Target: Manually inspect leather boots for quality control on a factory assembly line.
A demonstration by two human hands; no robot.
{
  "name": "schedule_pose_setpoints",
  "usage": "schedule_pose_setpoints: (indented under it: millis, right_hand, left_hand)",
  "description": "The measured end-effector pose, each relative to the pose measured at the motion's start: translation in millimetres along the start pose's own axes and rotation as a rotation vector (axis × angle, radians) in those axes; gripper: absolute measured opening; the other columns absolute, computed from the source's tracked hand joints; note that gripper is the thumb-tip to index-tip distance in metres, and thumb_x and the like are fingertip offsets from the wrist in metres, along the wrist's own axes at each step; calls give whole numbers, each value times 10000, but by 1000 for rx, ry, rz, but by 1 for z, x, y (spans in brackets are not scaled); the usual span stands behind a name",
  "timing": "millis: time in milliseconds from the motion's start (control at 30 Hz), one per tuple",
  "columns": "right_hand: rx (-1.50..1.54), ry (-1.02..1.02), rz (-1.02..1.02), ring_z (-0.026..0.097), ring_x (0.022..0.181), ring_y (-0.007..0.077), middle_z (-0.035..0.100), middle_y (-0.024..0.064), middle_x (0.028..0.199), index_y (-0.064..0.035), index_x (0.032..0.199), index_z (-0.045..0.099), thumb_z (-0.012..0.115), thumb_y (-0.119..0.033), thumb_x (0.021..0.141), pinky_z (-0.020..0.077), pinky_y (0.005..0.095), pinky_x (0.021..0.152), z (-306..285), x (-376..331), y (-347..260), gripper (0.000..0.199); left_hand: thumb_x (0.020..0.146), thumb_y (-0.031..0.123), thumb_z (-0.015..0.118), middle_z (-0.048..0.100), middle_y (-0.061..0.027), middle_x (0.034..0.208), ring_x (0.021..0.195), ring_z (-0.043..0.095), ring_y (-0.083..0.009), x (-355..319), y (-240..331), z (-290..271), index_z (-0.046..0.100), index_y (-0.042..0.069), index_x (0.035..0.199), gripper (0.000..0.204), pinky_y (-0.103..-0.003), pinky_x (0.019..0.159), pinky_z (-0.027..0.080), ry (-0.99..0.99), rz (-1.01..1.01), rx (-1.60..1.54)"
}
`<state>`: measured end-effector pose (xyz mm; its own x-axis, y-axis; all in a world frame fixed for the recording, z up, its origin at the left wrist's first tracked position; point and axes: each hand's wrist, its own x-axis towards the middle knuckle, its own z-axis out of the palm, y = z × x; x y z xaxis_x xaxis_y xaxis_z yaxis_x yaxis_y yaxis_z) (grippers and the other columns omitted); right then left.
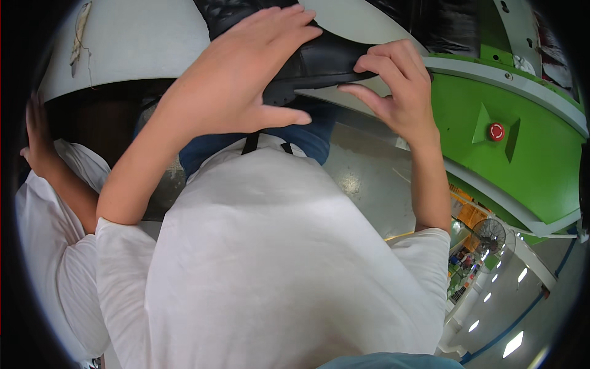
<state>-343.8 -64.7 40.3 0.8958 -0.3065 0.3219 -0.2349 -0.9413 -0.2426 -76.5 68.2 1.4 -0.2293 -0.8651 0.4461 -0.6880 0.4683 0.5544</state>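
A black leather boot (335,56) lies at the edge of a white table, its toe to the right and its heel toward me. My left hand (255,67) stretches over the boot's ankle part, with fingers straight and thumb held out apart below. At the toe, my right hand (396,83) is closed, its bent fingers against the tip and its thumb by the sole's edge. Part of the boot's shaft is hidden behind my left hand.
The white table (141,46) carries a thin pale tool with a thread (78,37) at left. More black leather (442,24) lies at the back. A green machine panel (522,154) with a red button (496,131) stands right. Another person's arm (55,172) is at left.
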Motion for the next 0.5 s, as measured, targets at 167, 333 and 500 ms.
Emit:
schedule_pose_setpoints:
  millis: [167,333,500]
  right_hand:
    - [20,-23,-113,623,957,275,664,21,1013,-128,1019,706,949,-196,703,482,418,830,-3,6,-2,404]
    - [129,-183,-4,617,927,262,636,9,961,-112,959,662,902,-70,684,485,415,817,-10,17,0,367]
    - [283,-282,141,626,905,255,640,17,948,-97,963,669,905,-65,666,511,394,772,-13,26,8,381]
  left_hand:
    - [941,414,832,619,-334,1500,1481,543,-482,31,-3,21,596,-94,1441,751,-544,1290,384,162,321,272]
    - [928,578,799,743,-180,1244,1168,685,-399,36,-7,38,635,-35,1422,805,-497,1109,518,-79,102,128]
    - [971,517,777,752,-175,1196,1115,681,-399,44,-3,32,674,-20,1342,661,-474,1034,537,-173,75,97]
